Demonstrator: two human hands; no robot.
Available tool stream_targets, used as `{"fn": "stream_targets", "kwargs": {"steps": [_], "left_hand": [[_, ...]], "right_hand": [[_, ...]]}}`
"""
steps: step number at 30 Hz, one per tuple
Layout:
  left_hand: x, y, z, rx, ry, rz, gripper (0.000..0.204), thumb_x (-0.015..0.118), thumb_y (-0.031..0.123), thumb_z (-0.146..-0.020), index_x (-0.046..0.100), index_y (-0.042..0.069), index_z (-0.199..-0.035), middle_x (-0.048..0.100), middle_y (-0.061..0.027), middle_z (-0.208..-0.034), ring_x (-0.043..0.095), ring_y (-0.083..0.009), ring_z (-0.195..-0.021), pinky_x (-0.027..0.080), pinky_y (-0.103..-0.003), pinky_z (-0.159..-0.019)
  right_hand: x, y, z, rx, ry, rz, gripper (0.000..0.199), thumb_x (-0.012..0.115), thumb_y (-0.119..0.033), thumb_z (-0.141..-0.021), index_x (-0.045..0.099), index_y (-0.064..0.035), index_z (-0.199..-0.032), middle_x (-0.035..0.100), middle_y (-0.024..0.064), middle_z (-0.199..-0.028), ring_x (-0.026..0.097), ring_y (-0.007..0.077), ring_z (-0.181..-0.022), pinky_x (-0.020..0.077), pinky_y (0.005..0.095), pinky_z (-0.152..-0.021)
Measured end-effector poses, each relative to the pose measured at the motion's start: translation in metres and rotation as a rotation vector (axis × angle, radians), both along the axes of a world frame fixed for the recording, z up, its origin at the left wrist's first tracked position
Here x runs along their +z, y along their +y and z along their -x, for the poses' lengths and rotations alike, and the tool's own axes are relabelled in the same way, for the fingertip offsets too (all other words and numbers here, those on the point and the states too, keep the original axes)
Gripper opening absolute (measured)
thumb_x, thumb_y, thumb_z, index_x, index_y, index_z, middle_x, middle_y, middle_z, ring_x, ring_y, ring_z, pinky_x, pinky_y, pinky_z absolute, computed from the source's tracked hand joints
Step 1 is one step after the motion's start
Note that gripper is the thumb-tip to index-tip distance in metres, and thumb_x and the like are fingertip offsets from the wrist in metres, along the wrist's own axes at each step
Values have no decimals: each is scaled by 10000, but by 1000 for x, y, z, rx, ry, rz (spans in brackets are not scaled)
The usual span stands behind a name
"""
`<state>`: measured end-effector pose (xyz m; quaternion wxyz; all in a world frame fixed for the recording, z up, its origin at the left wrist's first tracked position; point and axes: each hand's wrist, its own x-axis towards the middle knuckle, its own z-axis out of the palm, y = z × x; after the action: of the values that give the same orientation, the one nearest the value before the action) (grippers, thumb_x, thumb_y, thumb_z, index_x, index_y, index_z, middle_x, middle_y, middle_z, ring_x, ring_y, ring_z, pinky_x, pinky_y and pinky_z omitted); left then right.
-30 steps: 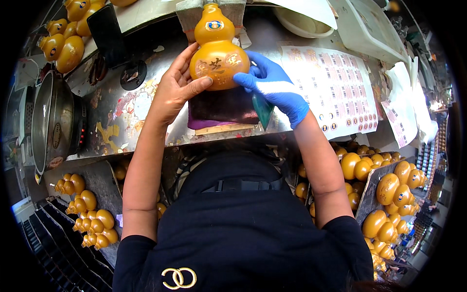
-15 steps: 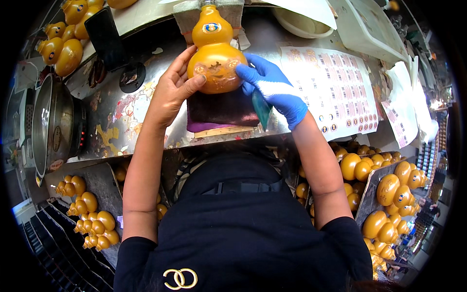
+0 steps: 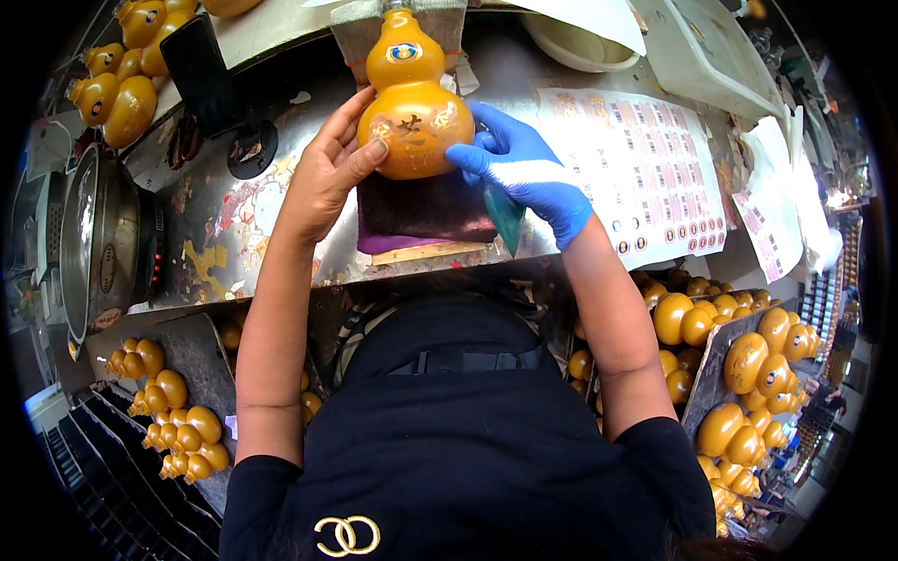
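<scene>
A glossy amber gourd-shaped bottle (image 3: 408, 154) stands tilted away from me, its neck toward a padded block at the back. Dark lettering and a translucent decal mark its lower bulb, and a small oval sticker its upper one. My bare left hand (image 3: 327, 178) wraps the lower bulb's left side, thumb in front. On the other side my blue-gloved right hand (image 3: 528, 173) presses its thumb on the bulb. Tucked in that hand is a flat teal scraper-like piece (image 3: 506, 222), its pointed end hanging below the palm. A dark cloth pad (image 3: 426, 220) lies under the bottle.
Sticker sheets (image 3: 645, 178) lie to the right, near a white bowl (image 3: 580, 47) and a clear plastic bin (image 3: 711, 56). A metal pan (image 3: 98, 243) and a phone (image 3: 199, 75) are at left. Gourd bottles (image 3: 182, 430) fill trays on both sides below the bench.
The bottle has turned slightly, so its dark lettering sits a little higher and further left. My right thumb has slid down and left along the bulb. My left hand keeps its hold.
</scene>
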<state>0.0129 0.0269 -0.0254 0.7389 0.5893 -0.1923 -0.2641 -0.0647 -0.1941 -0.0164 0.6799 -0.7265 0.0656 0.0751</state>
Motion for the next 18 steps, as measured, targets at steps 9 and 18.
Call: {"fn": "stream_targets", "kwargs": {"steps": [9, 18], "left_hand": [[0, 1, 3, -11, -36, -3, 776, 714, 217, -850, 281, -22, -1448, 422, -175, -1406, 435, -244, -1292, 323, -339, -1082], [2, 0, 2, -3, -22, -20, 737, 685, 242, -877, 296, -37, -1437, 433, -172, -1396, 431, -222, -1294, 311, -329, -1089]], "right_hand": [[-2, 0, -3, -12, 18, 34, 699, 771, -347, -789, 486, 17, -1312, 580, -18, -698, 525, 49, -645, 437, 205, -632], [-3, 1, -2, -34, 41, -67, 687, 747, -380, -806, 491, 16, -1306, 599, 4, -730, 546, 67, -668, 460, 217, -648]]}}
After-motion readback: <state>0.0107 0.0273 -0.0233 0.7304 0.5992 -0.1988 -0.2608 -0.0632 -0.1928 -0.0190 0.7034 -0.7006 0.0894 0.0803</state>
